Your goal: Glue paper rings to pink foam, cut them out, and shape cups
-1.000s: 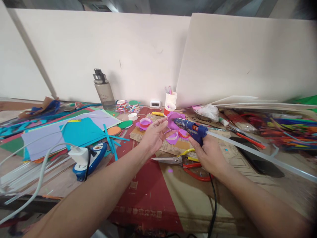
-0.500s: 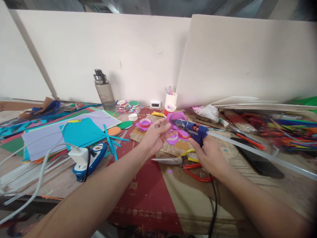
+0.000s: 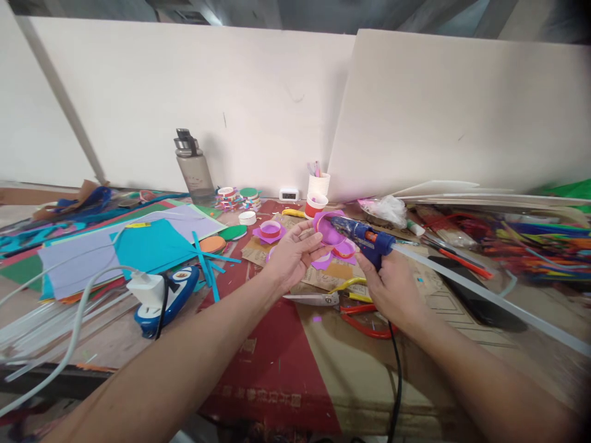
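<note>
My right hand (image 3: 392, 283) grips a blue hot glue gun (image 3: 367, 237) by its handle, with a long pale glue stick (image 3: 466, 282) running out of its back. The gun's nozzle reaches into a purple paper piece with a round rim (image 3: 330, 231). That piece is pinched at its left edge by the fingers of my left hand (image 3: 300, 249). Below it on the cardboard lie more purple pieces with rings, one with a red ring (image 3: 344, 249). To the left is another purple piece with a red-and-white ring (image 3: 270, 231).
Large scissors (image 3: 318, 299) with red handles lie just under my hands. A power strip (image 3: 170, 301) and blue paper sheets (image 3: 148, 249) are at left, a bottle (image 3: 194, 172) behind. A black phone (image 3: 480, 298) lies at right. Paper cups (image 3: 316, 206) stand at the back.
The purple piece has shifted slightly right and tilted in my left hand. The glue gun has moved a little right, with its nozzle still at the piece.
</note>
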{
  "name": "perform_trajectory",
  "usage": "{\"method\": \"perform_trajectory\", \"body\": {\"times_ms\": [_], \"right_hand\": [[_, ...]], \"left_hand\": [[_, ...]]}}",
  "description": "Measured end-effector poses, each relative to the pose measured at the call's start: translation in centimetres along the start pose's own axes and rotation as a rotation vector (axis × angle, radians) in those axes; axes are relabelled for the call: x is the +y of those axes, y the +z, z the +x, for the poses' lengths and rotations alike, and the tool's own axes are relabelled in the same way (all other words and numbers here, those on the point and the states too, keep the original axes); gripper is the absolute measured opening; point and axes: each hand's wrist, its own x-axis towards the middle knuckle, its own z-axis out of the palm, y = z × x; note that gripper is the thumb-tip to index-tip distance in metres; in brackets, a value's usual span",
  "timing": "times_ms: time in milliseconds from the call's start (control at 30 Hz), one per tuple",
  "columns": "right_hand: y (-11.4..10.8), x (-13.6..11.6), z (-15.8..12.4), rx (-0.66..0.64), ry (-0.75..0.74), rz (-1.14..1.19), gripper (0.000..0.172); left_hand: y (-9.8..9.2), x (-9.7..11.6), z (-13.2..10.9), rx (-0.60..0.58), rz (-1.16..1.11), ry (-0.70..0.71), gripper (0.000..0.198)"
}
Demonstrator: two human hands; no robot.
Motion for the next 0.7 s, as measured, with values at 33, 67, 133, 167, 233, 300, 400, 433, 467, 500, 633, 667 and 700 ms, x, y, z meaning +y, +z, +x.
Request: {"method": "perform_trajectory", "body": {"times_ms": [33,67,133,167,233,300,400,433,467,500,633,667,700], "right_hand": [[-0.06,-0.02,0.00,-0.006,0.007,-0.006,0.039],[-0.11,-0.05,-0.01,-0.014,0.014,-0.012,0.039],[-0.18,-0.10,-0.04,-0.024,0.024,-0.025,0.038],[-0.18,-0.12,-0.05,-0.029,0.025,-0.026,0.038],[-0.14,-0.16,-0.06,-0.038,0.014,0.002,0.036],[-0.01,-0.13,-0.05,-0.030,0.000,0.061,0.035],[0.26,0.04,-0.01,-0.018,0.003,0.131,0.034],[0.34,0.10,0.02,-0.019,0.009,0.143,0.034],[0.41,0.15,0.05,-0.023,0.014,0.153,0.034],[0.47,0.19,0.08,-0.026,0.017,0.166,0.034],[0.55,0.23,0.22,-0.032,0.045,0.227,0.035],[0.56,0.24,0.25,-0.037,0.057,0.247,0.035],[0.57,0.26,0.28,-0.042,0.070,0.266,0.035]], "left_hand": [[-0.03,-0.06,0.00,-0.008,-0.005,0.005,0.028],[-0.06,-0.10,0.01,-0.020,-0.009,0.008,0.028],[-0.12,-0.14,0.01,-0.051,-0.015,0.012,0.027],[-0.15,-0.14,0.02,-0.065,-0.017,0.011,0.027],[-0.20,-0.10,0.05,-0.070,-0.015,0.009,0.026],[-0.26,-0.03,0.11,-0.051,-0.003,0.008,0.026],[-0.42,0.02,0.24,-0.019,0.031,0.001,0.028],[-0.48,0.02,0.28,-0.010,0.041,0.000,0.029],[-0.53,0.02,0.31,-0.001,0.048,0.003,0.030],[-0.58,0.01,0.34,0.009,0.053,0.008,0.031],[-0.63,-0.01,0.35,0.034,0.057,0.030,0.032],[-0.62,-0.02,0.35,0.036,0.061,0.033,0.032],[-0.60,-0.04,0.35,0.038,0.067,0.036,0.033]]}}
